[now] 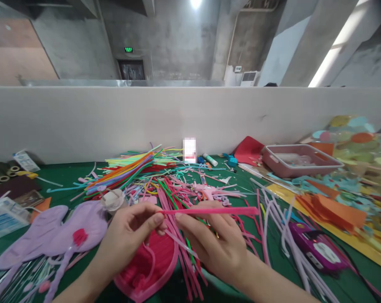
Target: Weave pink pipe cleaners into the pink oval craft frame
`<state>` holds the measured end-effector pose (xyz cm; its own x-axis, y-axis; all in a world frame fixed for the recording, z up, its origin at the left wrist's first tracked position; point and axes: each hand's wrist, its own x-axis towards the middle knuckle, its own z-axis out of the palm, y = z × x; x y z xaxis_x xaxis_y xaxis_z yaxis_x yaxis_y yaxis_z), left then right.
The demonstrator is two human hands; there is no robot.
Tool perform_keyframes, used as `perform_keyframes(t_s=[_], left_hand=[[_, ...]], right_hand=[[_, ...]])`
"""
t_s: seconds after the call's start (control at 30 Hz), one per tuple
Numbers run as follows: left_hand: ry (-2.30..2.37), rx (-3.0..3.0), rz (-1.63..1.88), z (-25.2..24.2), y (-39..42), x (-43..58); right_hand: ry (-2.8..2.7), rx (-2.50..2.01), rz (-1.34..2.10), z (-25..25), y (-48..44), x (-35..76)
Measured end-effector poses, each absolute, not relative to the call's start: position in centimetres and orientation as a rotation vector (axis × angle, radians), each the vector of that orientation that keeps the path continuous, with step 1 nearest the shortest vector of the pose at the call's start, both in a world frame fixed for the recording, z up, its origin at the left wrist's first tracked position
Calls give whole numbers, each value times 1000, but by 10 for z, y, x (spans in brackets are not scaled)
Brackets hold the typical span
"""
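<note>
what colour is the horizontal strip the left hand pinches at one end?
Bright pink strip; shows best in the head view.

A bright pink pipe cleaner (241,211), slim and nearly straight, is held level in mid-air, narrower at its left end, its wider right end free. Just below, a thin, pale pink strip (181,244) slants downward to the right.

A green worktop (70,171) carries, on its left, a white box (7,216) and a lilac figure (91,221); in the middle, a heap of coloured stems (127,172), a glue stick (210,159), pink stems (186,269) and a red heart (161,256); on the right, lilac stems (286,231), a purple device (318,248) and a yellow sheet (375,249).
</note>
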<state>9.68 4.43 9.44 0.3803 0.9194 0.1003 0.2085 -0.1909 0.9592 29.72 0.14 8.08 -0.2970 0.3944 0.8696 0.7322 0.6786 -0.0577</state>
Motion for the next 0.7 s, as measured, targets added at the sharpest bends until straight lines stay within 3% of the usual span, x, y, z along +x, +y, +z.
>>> perform_keyframes(t_s=[0.17,0.3,0.47,0.7], left_hand=[[985,1402,892,96,44,100],[971,1320,877,95,48,103],[989,1189,869,91,49,107],[1190,1947,1098,78,47,106]], right_hand=[[-1981,-724,-663,81,-3,291],[-1868,-906,-918,78,1,285],[-1993,-959,-779,78,17,283],[-2077,-1026,-705,77,21,269]])
